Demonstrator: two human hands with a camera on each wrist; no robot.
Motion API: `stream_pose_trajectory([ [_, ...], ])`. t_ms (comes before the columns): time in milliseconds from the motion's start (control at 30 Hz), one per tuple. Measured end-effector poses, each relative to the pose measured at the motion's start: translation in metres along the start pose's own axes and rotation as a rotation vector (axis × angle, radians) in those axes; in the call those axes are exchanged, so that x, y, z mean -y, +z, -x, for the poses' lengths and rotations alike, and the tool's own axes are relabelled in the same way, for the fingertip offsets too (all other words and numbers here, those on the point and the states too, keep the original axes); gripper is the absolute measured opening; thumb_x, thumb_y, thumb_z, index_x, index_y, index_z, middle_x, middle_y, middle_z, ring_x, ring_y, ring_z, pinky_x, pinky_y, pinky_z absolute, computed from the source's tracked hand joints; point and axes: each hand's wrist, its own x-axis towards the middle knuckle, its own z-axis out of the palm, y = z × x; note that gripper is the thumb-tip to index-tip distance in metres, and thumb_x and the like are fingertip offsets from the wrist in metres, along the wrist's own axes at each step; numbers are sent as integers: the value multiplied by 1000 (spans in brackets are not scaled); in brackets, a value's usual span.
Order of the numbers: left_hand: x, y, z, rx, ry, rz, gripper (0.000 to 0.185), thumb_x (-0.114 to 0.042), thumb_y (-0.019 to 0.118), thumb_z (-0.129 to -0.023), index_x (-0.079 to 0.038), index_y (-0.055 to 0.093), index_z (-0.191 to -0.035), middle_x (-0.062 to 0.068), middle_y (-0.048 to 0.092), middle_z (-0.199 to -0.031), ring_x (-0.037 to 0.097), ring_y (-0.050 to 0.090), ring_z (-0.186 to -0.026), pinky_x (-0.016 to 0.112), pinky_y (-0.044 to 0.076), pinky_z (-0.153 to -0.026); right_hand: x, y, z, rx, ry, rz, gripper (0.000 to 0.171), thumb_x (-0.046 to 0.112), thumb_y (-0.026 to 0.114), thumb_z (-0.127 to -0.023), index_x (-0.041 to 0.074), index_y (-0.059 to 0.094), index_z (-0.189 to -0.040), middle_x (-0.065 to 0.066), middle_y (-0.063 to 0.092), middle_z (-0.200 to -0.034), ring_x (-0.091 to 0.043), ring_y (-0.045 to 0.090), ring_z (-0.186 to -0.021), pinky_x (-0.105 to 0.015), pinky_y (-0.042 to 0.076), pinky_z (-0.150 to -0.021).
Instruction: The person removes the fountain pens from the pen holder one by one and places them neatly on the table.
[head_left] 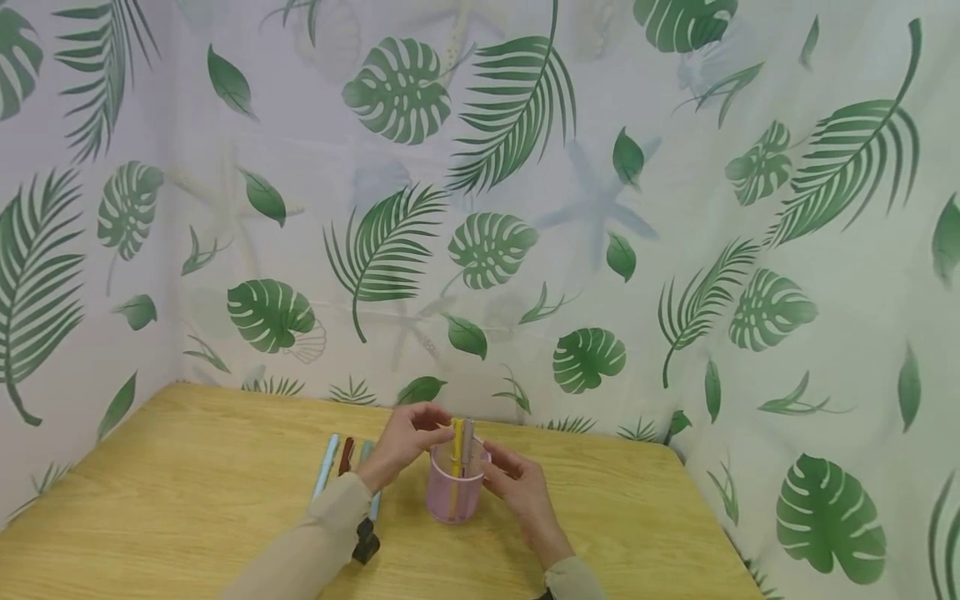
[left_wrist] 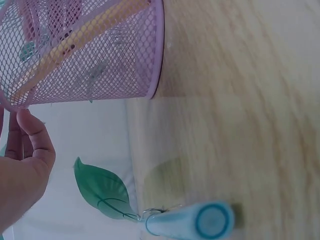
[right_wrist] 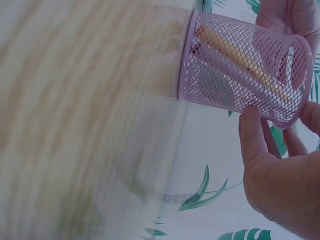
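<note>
A pink mesh pen holder (head_left: 452, 498) stands upright on the table. Inside it a yellow pen (head_left: 457, 450) leans beside a greyish pen (head_left: 468, 446), both rising past the rim. At the yellow pen's upper end, my left hand (head_left: 405, 437) pinches with thumb and bent fingers; the exact contact is partly hidden. In the left wrist view, those fingertips lie close against the rim of the holder. My right hand (head_left: 523, 492) grips the holder's right side near the rim, and in the right wrist view its fingers (right_wrist: 254, 132) touch the mesh wall.
Left of the holder lie a light blue pen (head_left: 327, 462), a dark brown pen (head_left: 347, 456) and a teal pen (head_left: 367, 451), partly covered by the left arm. Behind the wooden table (head_left: 202, 475) hangs a leaf-patterned curtain (head_left: 525, 333).
</note>
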Motion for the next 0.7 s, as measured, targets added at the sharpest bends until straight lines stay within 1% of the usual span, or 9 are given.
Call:
stream_pose_trajectory([
  [67, -2, 1, 1, 16, 10, 6, 28, -13, 75, -86, 0, 68, -110, 18, 69, -110, 20, 62, -93, 29, 51, -75, 0, 0, 0, -5, 6, 0, 44, 15, 62, -97, -3, 53, -137, -27, 55, -136, -30, 61, -118, -36, 54, -95],
  [167, -11, 2, 5, 39, 31, 6, 28, -9, 72, -88, 3, 66, -112, 22, 68, -113, 22, 63, -96, 28, 50, -78, 1, 0, 0, -9, 4, 3, 45, 16, 62, -97, -3, 53, -137, -26, 55, -136, -31, 61, -118, -36, 54, -94],
  [300, -18, 1, 8, 62, 21, 7, 31, -8, 71, -88, 5, 65, -116, 23, 67, -116, 23, 63, -99, 26, 49, -80, 1, 0, 2, -5, 10, 3, 45, 16, 63, -97, -3, 53, -137, -27, 55, -136, -31, 61, -117, -36, 54, -94],
  [400, -8, 2, 4, 64, 3, 16, 32, -9, 72, -88, 3, 65, -117, 23, 66, -119, 23, 62, -102, 26, 49, -81, -1, 0, 3, -1, 11, 9, 45, 15, 62, -97, -4, 53, -137, -27, 55, -136, -30, 61, -117, -37, 54, -94],
  [533, 6, 5, -4, 52, 7, 15, 32, -13, 74, -87, -1, 67, -116, 18, 68, -117, 21, 62, -102, 31, 51, -84, -1, 1, 3, -2, 14, 9, 45, 16, 61, -98, -4, 53, -137, -27, 55, -136, -30, 61, -118, -37, 54, -95],
  [700, 10, 8, -10, 40, 14, 2, 31, -17, 77, -85, -7, 68, -113, 8, 70, -112, 18, 62, -100, 34, 51, -88, -1, 1, 1, -8, 19, 10, 45, 18, 63, -97, -2, 53, -137, -26, 56, -135, -30, 61, -118, -36, 54, -95],
])
